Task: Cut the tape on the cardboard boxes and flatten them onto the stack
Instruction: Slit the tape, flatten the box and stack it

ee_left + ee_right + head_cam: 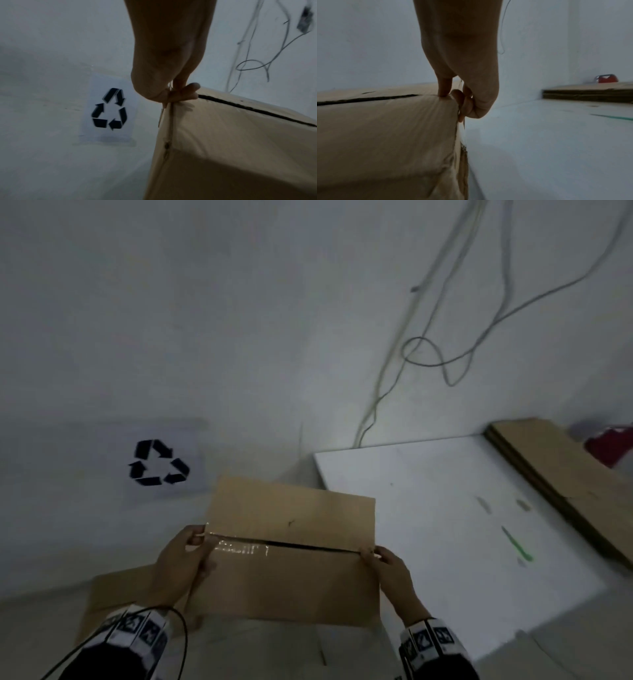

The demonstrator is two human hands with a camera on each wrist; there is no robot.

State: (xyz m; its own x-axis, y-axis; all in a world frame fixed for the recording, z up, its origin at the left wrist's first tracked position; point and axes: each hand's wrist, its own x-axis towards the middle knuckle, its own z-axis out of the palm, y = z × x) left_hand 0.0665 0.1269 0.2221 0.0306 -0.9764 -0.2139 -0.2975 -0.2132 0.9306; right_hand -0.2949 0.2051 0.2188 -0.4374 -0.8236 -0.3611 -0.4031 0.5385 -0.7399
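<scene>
A brown cardboard box [291,573] is held up in front of me, its top seam split into a dark slit with shiny clear tape [239,547] near the left end. My left hand [191,546] grips the box's left edge [171,121] at the seam, fingers curled over the corner. My right hand [371,554] pinches the right edge [458,108] at the seam's other end. The box [240,142] fills the lower right of the left wrist view, and the box [385,128] fills the lower left of the right wrist view.
A flattened cardboard sheet [116,594] lies on the floor under the box. A white board [445,525] lies to the right, with stacked flat cardboard [565,481] and a red object [609,443] beyond. A recycling sign [159,463] and loose cables [445,337] are on the wall.
</scene>
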